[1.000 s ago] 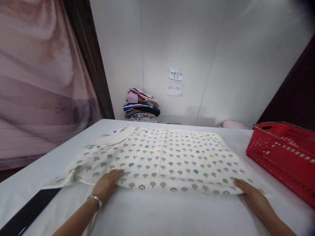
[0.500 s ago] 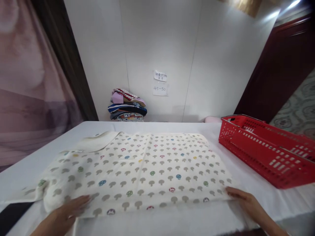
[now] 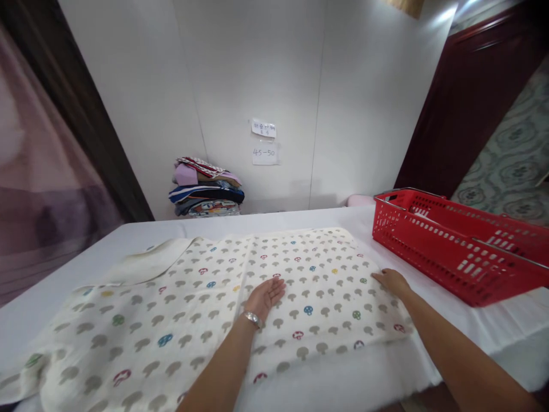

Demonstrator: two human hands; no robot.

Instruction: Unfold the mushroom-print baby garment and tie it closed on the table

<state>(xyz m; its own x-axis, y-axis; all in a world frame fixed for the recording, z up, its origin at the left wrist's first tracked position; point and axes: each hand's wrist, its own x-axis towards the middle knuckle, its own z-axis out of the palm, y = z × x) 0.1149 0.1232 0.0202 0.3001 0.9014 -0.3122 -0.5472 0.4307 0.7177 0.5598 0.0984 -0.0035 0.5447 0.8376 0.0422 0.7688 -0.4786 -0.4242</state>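
Counting: one mushroom-print blanket (image 3: 206, 309), one red basket (image 3: 454, 246), two hands.
Blanket place: spread flat on the white table (image 3: 300, 217), filling the lower centre and lower left of the frame.
Left hand (image 3: 266, 296): fingers open and flat, pressing the blanket's middle, gripping nothing; a bracelet on the wrist.
Right hand (image 3: 392, 281): open, palm down on the blanket's right edge, gripping nothing.
Around: basket just right of the blanket; folded clothes pile (image 3: 206, 194) at upper left; two paper notes (image 3: 265, 142) on the wall.

Both hands, left hand (image 3: 266, 295) and right hand (image 3: 392, 281), seemingly flat on mushroom-print cloth (image 3: 180, 320).
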